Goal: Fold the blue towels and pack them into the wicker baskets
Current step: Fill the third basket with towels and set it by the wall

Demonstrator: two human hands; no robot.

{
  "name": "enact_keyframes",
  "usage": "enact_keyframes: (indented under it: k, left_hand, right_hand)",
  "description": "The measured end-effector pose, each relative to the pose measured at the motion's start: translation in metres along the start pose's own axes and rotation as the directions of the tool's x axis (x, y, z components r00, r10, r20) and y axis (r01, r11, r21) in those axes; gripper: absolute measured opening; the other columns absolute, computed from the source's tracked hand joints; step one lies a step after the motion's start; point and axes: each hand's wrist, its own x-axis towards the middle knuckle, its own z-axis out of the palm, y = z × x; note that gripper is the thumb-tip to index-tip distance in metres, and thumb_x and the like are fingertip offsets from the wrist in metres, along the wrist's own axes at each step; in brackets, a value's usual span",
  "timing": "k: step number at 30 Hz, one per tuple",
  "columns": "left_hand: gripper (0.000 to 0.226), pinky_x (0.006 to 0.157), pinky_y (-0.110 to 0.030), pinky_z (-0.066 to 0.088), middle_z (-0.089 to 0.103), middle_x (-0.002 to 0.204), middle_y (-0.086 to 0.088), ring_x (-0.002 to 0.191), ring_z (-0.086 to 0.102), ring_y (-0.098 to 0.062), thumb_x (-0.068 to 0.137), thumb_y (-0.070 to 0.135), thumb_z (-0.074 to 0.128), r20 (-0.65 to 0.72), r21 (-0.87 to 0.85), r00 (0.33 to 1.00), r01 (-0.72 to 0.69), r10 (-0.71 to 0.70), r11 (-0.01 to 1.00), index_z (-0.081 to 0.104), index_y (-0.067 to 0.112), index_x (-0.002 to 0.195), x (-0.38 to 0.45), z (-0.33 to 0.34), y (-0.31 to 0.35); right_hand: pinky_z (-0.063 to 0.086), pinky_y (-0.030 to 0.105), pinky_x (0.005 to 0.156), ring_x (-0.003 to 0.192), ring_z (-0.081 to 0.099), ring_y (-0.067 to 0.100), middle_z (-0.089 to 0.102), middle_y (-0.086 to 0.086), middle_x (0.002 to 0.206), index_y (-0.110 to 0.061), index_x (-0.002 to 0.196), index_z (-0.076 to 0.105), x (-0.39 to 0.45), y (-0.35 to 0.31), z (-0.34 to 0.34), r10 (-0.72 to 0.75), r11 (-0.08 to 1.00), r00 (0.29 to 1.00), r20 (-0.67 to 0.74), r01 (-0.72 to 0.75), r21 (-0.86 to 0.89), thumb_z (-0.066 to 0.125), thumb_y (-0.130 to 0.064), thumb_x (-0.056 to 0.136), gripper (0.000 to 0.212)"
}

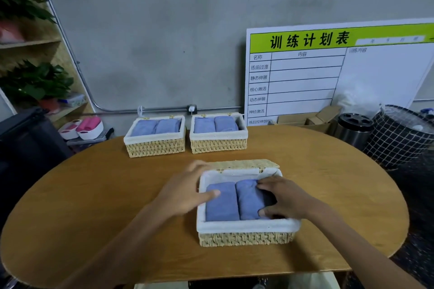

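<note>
A wicker basket (244,238) with a white liner sits on the wooden table in front of me, its lid flipped open behind it. Two folded blue towels lie side by side inside: the left towel (222,205) and the right towel (249,199). My left hand (185,191) rests over the basket's left rim, its thumb touching the left towel. My right hand (284,197) curls its fingers and thumb round the right towel's right side. Two more lined baskets stand at the table's far edge, the left one (155,148) and the right one (218,145), each holding two folded blue towels.
The oval wooden table (105,195) ends close to my body. A green-and-white chart board (328,73) leans on the wall at the back right, with cardboard boxes, a metal bin (354,130) and a checked hamper (401,138) beside it. Shelves with plants stand at the left.
</note>
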Motion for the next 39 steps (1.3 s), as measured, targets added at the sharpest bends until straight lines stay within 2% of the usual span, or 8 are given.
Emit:
enact_keyframes:
  k: [5,8,11,15,21,27,33,39]
  left_hand:
    - [0.134,0.12,-0.042,0.031,0.008,0.167,0.01,0.149,0.024,-0.012,0.061,0.079,0.075,0.347,-0.283,0.932,0.213,-0.108,0.935,-0.006,0.034,0.159,-0.016,0.025,-0.004]
    - [0.127,0.116,-0.038,0.038,0.029,0.158,0.025,0.14,0.037,0.003,0.061,0.068,0.085,0.252,-0.42,0.966,0.055,0.058,0.906,0.004,0.046,0.156,0.001,0.066,0.023]
    - [0.116,0.11,-0.036,0.044,0.04,0.147,0.033,0.132,0.042,0.011,0.061,0.065,0.087,0.093,-0.445,0.994,-0.01,0.058,0.895,0.018,0.046,0.153,0.024,0.085,0.038]
    - [0.103,0.1,-0.036,0.052,0.05,0.139,0.031,0.123,0.052,0.009,0.065,0.061,0.086,0.025,-0.443,0.999,-0.029,0.045,0.896,0.028,0.049,0.149,0.046,0.093,0.044]
    - [0.098,0.098,-0.034,0.052,0.052,0.137,0.03,0.121,0.054,0.006,0.063,0.075,0.078,-0.055,-0.409,0.998,-0.027,0.004,0.912,0.031,0.05,0.145,0.062,0.11,0.054]
    - [0.096,0.094,-0.032,0.054,0.057,0.13,0.029,0.115,0.057,0.005,0.063,0.073,0.078,-0.1,-0.431,0.994,-0.013,-0.033,0.902,0.034,0.045,0.143,0.101,0.125,0.079]
    - [0.108,0.089,-0.035,0.058,0.062,0.129,0.019,0.111,0.063,-0.006,0.056,0.092,0.065,-0.12,-0.378,0.986,0.059,-0.112,0.924,0.031,0.043,0.146,0.158,0.137,0.08]
    - [0.101,0.093,-0.038,0.056,0.065,0.127,0.014,0.111,0.065,-0.012,0.062,0.084,0.066,-0.184,-0.36,0.968,0.096,-0.172,0.928,0.037,0.035,0.145,0.21,0.145,0.082]
  right_hand:
    - [0.033,0.026,0.112,0.135,0.041,0.01,0.047,-0.007,0.147,-0.024,0.141,0.053,-0.029,0.04,-0.003,0.122,0.983,0.99,-0.077,-0.11,0.147,0.038,-0.095,0.068,0.103]
    - [0.035,0.011,0.097,0.121,0.053,0.008,0.056,-0.013,0.133,-0.028,0.124,0.066,-0.038,0.048,-0.002,0.226,0.948,0.935,-0.274,-0.146,0.284,0.044,-0.079,0.084,0.069]
    - [0.044,0.028,0.076,0.1,0.061,0.019,0.057,-0.01,0.11,-0.024,0.104,0.069,-0.055,0.049,0.001,0.462,0.88,0.67,-0.581,-0.26,0.398,0.05,-0.04,0.1,0.025]
    - [0.035,0.014,0.054,0.069,0.057,0.009,0.056,-0.01,0.076,-0.011,0.099,0.066,-0.074,0.04,0.002,0.71,0.677,0.409,-0.574,-0.173,0.715,0.044,-0.035,0.105,0.033]
    - [0.047,0.031,0.087,0.108,0.056,0.004,0.058,-0.011,0.12,-0.031,0.125,0.058,-0.09,0.044,0.034,0.711,0.579,0.502,-0.492,-0.022,0.815,0.047,-0.071,0.089,0.055]
    - [0.056,0.046,0.092,0.114,0.06,0.011,0.056,-0.014,0.13,-0.039,0.14,0.041,-0.073,0.081,0.038,0.751,0.435,0.538,-0.382,0.031,0.9,0.069,-0.068,0.078,0.074]
    - [0.055,0.017,0.078,0.103,0.065,-0.001,0.061,-0.007,0.126,-0.03,0.138,0.045,-0.045,0.115,0.027,0.726,0.275,0.601,-0.333,0.191,0.942,0.074,-0.033,0.085,0.06]
    - [0.055,0.019,0.077,0.105,0.067,0.006,0.063,-0.003,0.126,-0.03,0.139,0.047,0.003,0.165,0.016,0.71,0.203,0.642,-0.289,0.207,0.957,0.075,-0.031,0.087,0.059]
